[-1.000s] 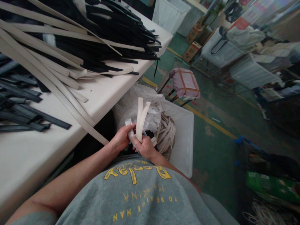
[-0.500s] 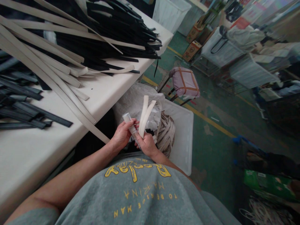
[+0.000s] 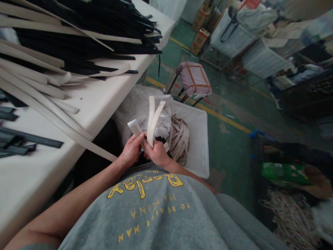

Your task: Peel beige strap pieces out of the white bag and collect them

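Cream straps point(image 3: 151, 116), clasped in the right hand's point(image 3: 159, 152) grip, show at the white tub's point(image 3: 199, 142) near left; the left hand's point(image 3: 131, 149) grip pinches a whitish strip point(image 3: 134, 128); worktop point(image 3: 99, 97) left of tub, stool point(image 3: 195, 80) (pink-covered) beyond.

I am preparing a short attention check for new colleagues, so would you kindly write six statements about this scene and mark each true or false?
1. The left hand and right hand are close together in front of the grey shirt. True.
2. Black strips lie on the white table. True.
3. The left hand is pressed flat on the white table. False: it grips a whitish piece with a shiny end.
4. The right hand is empty. False: it holds pale strips.
5. A bundle of greyish strips lies in the white tub. True.
6. The stool's cover is bright green. False: the stool's cover is pinkish, with brown bands.
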Demonstrator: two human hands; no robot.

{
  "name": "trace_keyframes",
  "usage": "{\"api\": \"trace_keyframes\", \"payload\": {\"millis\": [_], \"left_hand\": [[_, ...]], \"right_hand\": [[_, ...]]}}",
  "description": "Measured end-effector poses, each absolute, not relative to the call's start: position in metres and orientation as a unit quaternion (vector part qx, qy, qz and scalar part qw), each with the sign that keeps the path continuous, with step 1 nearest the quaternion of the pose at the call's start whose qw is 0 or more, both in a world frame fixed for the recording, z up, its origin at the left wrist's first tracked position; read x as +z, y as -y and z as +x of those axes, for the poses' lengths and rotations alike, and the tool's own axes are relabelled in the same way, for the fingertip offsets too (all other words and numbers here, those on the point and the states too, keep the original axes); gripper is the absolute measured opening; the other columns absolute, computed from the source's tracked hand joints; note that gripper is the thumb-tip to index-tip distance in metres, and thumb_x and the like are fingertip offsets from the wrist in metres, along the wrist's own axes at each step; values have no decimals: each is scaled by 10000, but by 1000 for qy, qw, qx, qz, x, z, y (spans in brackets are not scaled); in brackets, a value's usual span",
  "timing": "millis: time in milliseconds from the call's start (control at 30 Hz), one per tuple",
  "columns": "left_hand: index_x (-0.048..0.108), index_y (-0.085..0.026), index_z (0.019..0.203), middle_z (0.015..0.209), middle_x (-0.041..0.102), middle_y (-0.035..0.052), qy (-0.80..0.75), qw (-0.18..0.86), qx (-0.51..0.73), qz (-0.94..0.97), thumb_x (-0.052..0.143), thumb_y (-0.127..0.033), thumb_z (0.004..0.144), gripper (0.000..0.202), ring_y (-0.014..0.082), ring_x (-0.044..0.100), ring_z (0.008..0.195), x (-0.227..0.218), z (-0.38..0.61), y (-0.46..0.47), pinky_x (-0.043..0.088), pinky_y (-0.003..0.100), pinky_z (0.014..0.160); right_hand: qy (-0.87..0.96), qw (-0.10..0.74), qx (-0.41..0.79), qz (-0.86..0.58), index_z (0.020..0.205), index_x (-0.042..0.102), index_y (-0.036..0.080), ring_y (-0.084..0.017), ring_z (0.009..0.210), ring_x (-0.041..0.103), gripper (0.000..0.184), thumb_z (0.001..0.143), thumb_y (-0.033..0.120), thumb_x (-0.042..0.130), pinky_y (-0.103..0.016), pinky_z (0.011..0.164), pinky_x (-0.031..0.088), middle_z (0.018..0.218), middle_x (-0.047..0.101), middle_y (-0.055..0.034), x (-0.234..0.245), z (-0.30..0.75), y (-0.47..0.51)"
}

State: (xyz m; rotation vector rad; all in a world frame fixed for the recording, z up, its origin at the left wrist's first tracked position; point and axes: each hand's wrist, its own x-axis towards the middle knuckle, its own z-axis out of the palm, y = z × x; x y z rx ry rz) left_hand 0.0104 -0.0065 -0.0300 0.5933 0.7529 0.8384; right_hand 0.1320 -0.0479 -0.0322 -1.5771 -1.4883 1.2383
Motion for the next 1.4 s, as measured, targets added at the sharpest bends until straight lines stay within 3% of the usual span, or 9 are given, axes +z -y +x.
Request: {"api": "trace_keyframes", "payload": {"millis": [200, 300, 433, 733, 900, 1000, 1133, 1233, 1400], "left_hand": [[637, -174, 888, 615, 603, -20, -347, 810, 372, 292, 718, -554, 778, 403, 118, 494, 427, -38, 14, 13, 428, 254, 393], [680, -172, 938, 786, 693, 25, -367, 802, 355, 310, 735, -547, 776, 412, 140, 620, 634, -44, 11, 14, 515, 261, 600], [719, -163, 986, 1041, 737, 96, -441, 782, 304, 319, 762, -577, 734, 487, 204, 683, 924, -48, 5, 10, 514, 290, 791], [731, -183, 911, 1013, 745, 69, -471, 775, 270, 324, 839, -563, 637, 480, 186, 680, 922, -38, 10, 9, 490, 269, 801], [741, -182, 910, 1018, 746, 70, -470, 773, 260, 337, 855, -548, 626, 478, 182, 678, 918, -40, 11, 11, 498, 253, 781], [750, -174, 951, 1036, 746, 81, -463, 778, 262, 334, 858, -536, 633, 494, 177, 681, 908, -37, 16, 12, 508, 245, 768], [745, -173, 1035, 1062, 742, 89, -435, 797, 295, 297, 865, -515, 635, 540, 159, 688, 878, -24, 31, 9, 528, 240, 756], [740, -170, 938, 927, 737, 53, -425, 795, 351, 252, 894, -479, 598, 485, 121, 668, 754, -16, 40, 6, 531, 224, 698], [692, -153, 743, 682, 639, -15, -438, 774, 393, 235, 925, -456, 535, 435, 75, 578, 607, -14, 35, 4, 491, 185, 600]], "right_hand": [[532, 352, 477, -605, 976, 649, 172, -100, 434, 579, 459, 978, 578, 435, -199, 468, 478, 579, 593, 26, -35, 136, 46], [496, 382, 467, -624, 810, 609, 180, -103, 441, 585, 517, 941, 652, 443, -197, 454, 478, 569, 606, 12, -32, 153, 46], [416, 423, 424, -684, 712, 569, 182, -105, 430, 581, 588, 876, 736, 463, -194, 427, 470, 538, 607, -1, -21, 192, 53], [311, 550, 267, -728, 824, 617, 175, -98, 393, 543, 489, 878, 655, 542, -195, 397, 449, 527, 597, 27, 8, 270, 94], [284, 606, 250, -700, 834, 618, 178, -83, 370, 493, 457, 874, 631, 567, -188, 384, 425, 501, 555, 52, 23, 285, 100], [312, 570, 333, -684, 825, 614, 176, -83, 371, 502, 461, 875, 633, 575, -184, 378, 422, 511, 575, 45, 30, 271, 102], [393, 430, 467, -666, 769, 583, 178, -95, 406, 550, 503, 893, 662, 526, -187, 398, 441, 545, 610, 19, 26, 231, 101], [454, 357, 479, -661, 758, 573, 180, -94, 426, 563, 491, 926, 633, 484, -184, 421, 444, 560, 611, 15, 14, 203, 95], [512, 307, 458, -658, 808, 597, 177, -100, 430, 570, 452, 961, 576, 448, -193, 433, 445, 589, 622, 7, -3, 181, 81]]}}
